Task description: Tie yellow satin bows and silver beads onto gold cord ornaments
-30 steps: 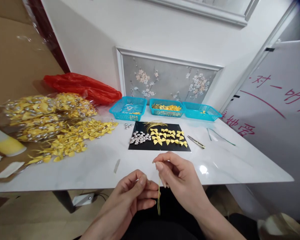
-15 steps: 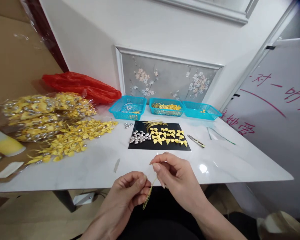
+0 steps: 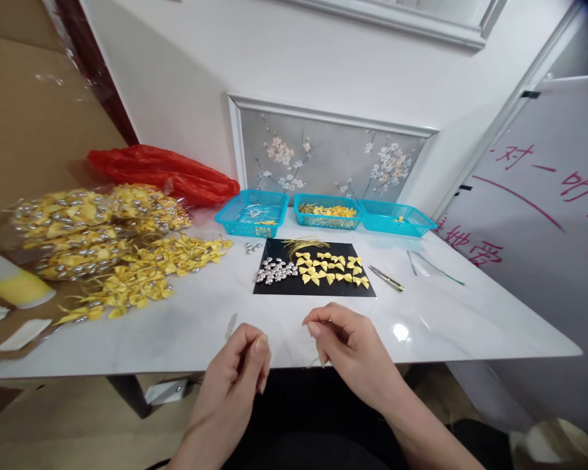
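My left hand (image 3: 240,372) is closed, thumb against the fingers, over the table's front edge; whatever it pinches is too small to name. To its right, my right hand (image 3: 347,349) is pinched too, with a faint thin yellowish strand near its fingers that I cannot make out clearly. Beyond both hands lies a black mat (image 3: 279,245). On the mat are silver beads (image 3: 276,271) at the left, yellow bows (image 3: 343,277) in rows at the right, and yellow strands (image 3: 306,244) at the back.
Three blue baskets (image 3: 228,225) stand along the wall. Small scissors or tweezers (image 3: 387,278) lie right of the mat. Bagged yellow flowers (image 3: 73,212), loose yellow flowers (image 3: 140,284) and a red bag (image 3: 161,171) fill the left. Green wire (image 3: 443,271) lies at the right.
My left hand has moved left and slightly up, away from my right hand. The yellow strands that hung between the hands no longer show clearly there.
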{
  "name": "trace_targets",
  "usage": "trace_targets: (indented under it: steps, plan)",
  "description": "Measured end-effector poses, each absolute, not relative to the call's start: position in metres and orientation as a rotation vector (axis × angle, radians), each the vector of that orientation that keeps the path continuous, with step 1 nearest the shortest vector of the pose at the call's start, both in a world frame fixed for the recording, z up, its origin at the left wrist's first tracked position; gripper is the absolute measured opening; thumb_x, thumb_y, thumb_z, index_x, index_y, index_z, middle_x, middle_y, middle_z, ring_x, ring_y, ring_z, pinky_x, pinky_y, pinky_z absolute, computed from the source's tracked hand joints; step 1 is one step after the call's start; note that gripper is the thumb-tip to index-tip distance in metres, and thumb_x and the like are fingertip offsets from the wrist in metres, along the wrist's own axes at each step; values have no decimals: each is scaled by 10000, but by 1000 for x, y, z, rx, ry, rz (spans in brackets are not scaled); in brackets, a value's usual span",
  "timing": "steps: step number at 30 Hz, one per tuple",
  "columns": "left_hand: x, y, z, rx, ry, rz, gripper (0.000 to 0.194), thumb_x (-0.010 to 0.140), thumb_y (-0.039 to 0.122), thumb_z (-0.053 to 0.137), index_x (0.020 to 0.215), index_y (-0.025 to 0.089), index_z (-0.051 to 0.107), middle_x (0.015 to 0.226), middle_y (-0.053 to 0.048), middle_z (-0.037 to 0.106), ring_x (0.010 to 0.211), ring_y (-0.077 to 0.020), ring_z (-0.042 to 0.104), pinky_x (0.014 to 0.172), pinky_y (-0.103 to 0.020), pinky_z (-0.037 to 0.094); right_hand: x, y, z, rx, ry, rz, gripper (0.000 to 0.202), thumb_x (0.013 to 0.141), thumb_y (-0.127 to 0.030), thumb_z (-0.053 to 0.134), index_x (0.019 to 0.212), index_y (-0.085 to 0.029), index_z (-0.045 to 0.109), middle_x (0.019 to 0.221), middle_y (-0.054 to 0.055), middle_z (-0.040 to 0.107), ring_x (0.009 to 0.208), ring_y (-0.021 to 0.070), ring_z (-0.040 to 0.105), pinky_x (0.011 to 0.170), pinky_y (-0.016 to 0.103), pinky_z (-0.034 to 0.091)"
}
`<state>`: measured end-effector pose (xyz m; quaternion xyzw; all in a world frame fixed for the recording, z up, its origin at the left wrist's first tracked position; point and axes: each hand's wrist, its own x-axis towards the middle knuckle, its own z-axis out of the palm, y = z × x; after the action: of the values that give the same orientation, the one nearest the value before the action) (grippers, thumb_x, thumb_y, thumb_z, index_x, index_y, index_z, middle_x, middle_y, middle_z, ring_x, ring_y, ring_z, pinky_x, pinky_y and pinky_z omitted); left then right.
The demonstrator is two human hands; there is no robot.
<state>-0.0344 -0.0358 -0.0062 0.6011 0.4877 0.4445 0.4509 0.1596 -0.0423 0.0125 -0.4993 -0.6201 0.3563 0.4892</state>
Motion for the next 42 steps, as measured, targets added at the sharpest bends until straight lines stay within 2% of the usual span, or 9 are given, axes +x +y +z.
trace_targets:
  steps: [4, 10, 14, 17, 21, 33, 37, 39, 42]
  plan:
    - [-44, -36, 3, 1594, 1287, 1105, 415, 937, 532, 506, 654, 232, 457, 615, 58, 376, 589, -151, 339, 554, -265, 286, 178, -34, -2, -1324, -1441, 684, 146, 868, -282, 606, 877, -171, 700, 904, 96, 626, 682, 180, 585, 600, 293, 491]
    - [-36, -46, 28, 1689, 1385, 1100, 383, 917, 500, 506, 646, 234, 462, 634, 53, 354, 607, -159, 333, 559, -258, 291, 147, -42, 12, -1060, -1456, 936, 261, 916, -384, 606, 1115, -233, 680, 1094, 60, 632, 628, 103, 552, 519, 221, 467]
    - [-39, -47, 33, 1761, 1335, 1097, 407, 898, 517, 516, 609, 236, 458, 602, 46, 413, 581, -161, 406, 524, -239, 348, 117, -45, 14, -844, -1364, 1329, 334, 759, -326, 808, 1049, -216, 685, 1004, 33, 640, 764, 131, 623, 582, 202, 489]
    - [-45, -47, 33, 1803, 1362, 1026, 411, 909, 523, 506, 617, 235, 480, 590, 46, 434, 555, -154, 417, 498, -229, 365, 111, -47, 10, -891, -1314, 1431, 320, 741, -275, 821, 1004, -201, 654, 774, -23, 602, 607, 112, 606, 518, 198, 451]
    - [-45, -48, 35, 1775, 1379, 1049, 420, 904, 539, 507, 618, 232, 499, 587, 49, 414, 550, -149, 411, 495, -224, 373, 115, -53, 13, -962, -1454, 1082, 37, 837, -205, 710, 842, -184, 680, 717, -25, 588, 557, 86, 542, 513, 201, 404]
    - [-54, -52, 33, 1536, 1159, 988, 487, 912, 624, 490, 745, 239, 738, 628, -13, 649, 500, -129, 474, 469, -223, 402, 129, -60, 29, -920, -1648, 743, 180, 923, -100, 547, 806, -172, 663, 752, 20, 620, 672, 131, 570, 613, 234, 440]
    - [-52, -50, 42, 1553, 1250, 1117, 222, 679, 462, 760, 801, 280, 801, 590, -8, 708, 432, -136, 548, 426, -218, 460, 129, -62, 31, -888, -1705, 668, 208, 919, -57, 493, 838, -164, 651, 796, 36, 610, 687, 131, 577, 630, 229, 463]
    - [-49, -50, 46, 1584, 1373, 1164, 235, 536, 324, 813, 770, 305, 813, 522, 16, 697, 423, -159, 598, 434, -223, 495, 128, -62, 29, -861, -1745, 613, 225, 902, -28, 464, 876, -153, 650, 835, 52, 612, 708, 133, 585, 652, 227, 480]
    - [-45, -51, 49, 1689, 1492, 1150, 120, 540, 337, 784, 655, 313, 807, 528, 5, 736, 456, -192, 664, 463, -231, 528, 127, -63, 25, -872, -1797, 523, 244, 913, -32, 436, 919, -141, 654, 852, 72, 611, 714, 150, 586, 658, 249, 495]
